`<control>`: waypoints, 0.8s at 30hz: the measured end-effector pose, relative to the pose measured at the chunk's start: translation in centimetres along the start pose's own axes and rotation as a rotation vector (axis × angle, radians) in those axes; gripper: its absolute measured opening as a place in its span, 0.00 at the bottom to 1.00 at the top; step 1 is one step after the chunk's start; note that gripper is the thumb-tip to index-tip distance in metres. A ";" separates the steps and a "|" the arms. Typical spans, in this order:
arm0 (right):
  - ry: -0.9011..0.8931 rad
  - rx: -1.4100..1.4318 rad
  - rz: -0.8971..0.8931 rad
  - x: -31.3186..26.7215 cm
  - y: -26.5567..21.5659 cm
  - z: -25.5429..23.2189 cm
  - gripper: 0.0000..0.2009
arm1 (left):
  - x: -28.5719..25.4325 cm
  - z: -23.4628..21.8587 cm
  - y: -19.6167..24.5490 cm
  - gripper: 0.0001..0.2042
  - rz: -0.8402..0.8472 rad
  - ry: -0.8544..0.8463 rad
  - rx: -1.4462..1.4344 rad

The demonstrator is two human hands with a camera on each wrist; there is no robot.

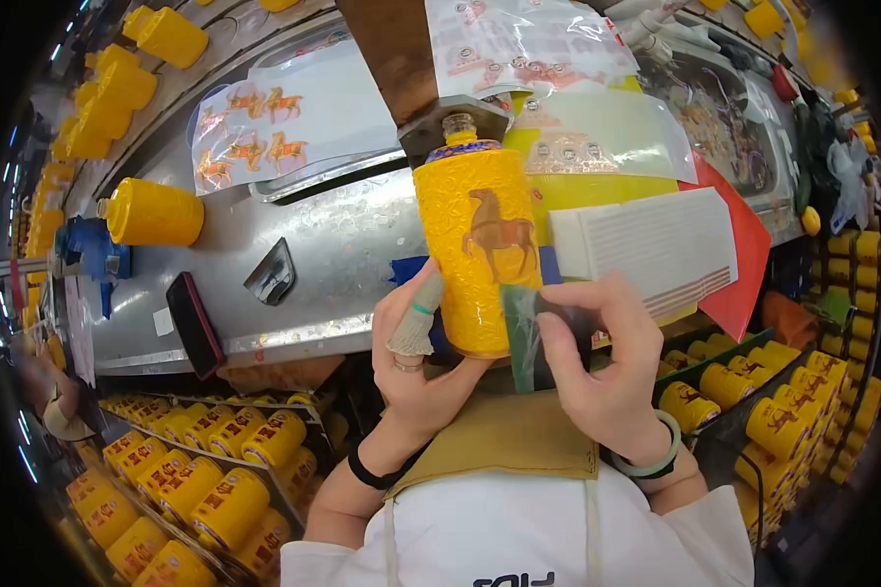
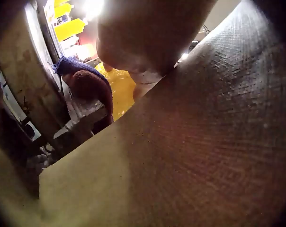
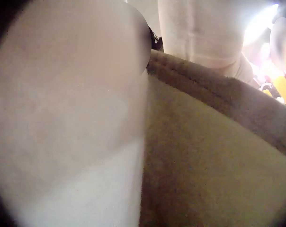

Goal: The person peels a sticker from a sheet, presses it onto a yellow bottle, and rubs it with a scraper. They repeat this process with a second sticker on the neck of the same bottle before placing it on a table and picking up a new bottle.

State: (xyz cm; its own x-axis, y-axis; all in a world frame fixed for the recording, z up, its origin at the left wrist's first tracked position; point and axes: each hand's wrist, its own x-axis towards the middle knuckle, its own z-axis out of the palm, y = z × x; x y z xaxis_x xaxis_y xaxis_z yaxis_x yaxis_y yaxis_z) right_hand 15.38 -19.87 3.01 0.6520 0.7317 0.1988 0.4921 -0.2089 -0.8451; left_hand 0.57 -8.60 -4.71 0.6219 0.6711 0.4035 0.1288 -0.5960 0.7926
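— What does the left hand [image 1: 416,367] have?

— It cups the lower part of a yellow embossed bottle [image 1: 478,249] with a brown horse figure on its side. The fingers curl round the bottle's left flank, and one finger wears a grey fabric finger cot [image 1: 416,318] that lies against the yellow surface. A ring sits on another finger, a black band on the wrist.

— And the bottle itself?

— Upright, directly above that palm, its neck tucked under a metal bracket [image 1: 450,122] fixed to a wooden post. Its blue collar shows just below the bracket.

— The right hand [image 1: 607,367]?

— Just right of the bottle. Its thumb and fingers pinch a greenish translucent scraper [image 1: 522,328] and press it flat to the bottle's lower right side. A pale green bangle [image 1: 656,452] circles that wrist.

— What lies beyond the hands?

— Above the right hand, a white block of striped sheets [image 1: 656,245] on red paper. Farther up, transparent decal sheets [image 1: 255,122] printed with small horses rest on the steel table [image 1: 323,245]. Up and left of the left hand a black scraper [image 1: 269,274] and a dark rectangular block [image 1: 196,323] lie on the same table, with another yellow bottle [image 1: 152,212] on its side beyond them.

— Lower down?

— Rows of yellow bottles [image 1: 206,479] fill crates below both hands, on either side.

— Do the wrist views help?

— Little. The left one shows a slice of the yellow bottle past an apron; the right one shows only blurred cloth.
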 end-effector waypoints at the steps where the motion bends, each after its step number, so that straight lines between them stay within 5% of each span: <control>1: -0.008 0.003 -0.019 0.1 -0.1 0.1 0.09 | -0.2 0.3 -0.1 0.42 -0.018 0.030 -0.036; 11: 0.048 0.004 0.183 -0.6 1.9 -0.9 0.07 | -0.5 0.1 -0.5 0.40 -0.031 0.004 -0.024; 13: 0.046 -0.176 0.079 0.6 3.4 -1.6 0.08 | -0.6 0.2 -0.7 0.40 -0.052 0.002 -0.096; 18: 0.100 0.018 -0.107 3.7 2.3 -0.9 0.11 | -0.9 0.2 -1.0 0.40 -0.079 -0.016 -0.181; 21: -0.020 0.062 -0.134 4.0 0.8 0.5 0.11 | -1.0 -0.1 -1.3 0.41 -0.055 -0.050 -0.139; 24: 0.073 -0.103 -0.085 4.3 2.9 0.3 0.09 | -1.1 -0.7 -1.3 0.42 -0.099 -0.122 -0.155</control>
State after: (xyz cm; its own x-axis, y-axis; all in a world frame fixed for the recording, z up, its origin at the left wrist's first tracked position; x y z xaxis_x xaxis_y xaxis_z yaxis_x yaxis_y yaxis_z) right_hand 19.42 -17.17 1.32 0.6439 0.7012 0.3062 0.6012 -0.2161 -0.7693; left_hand -0.85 -8.27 -5.89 0.7021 0.6591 0.2695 0.0795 -0.4487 0.8902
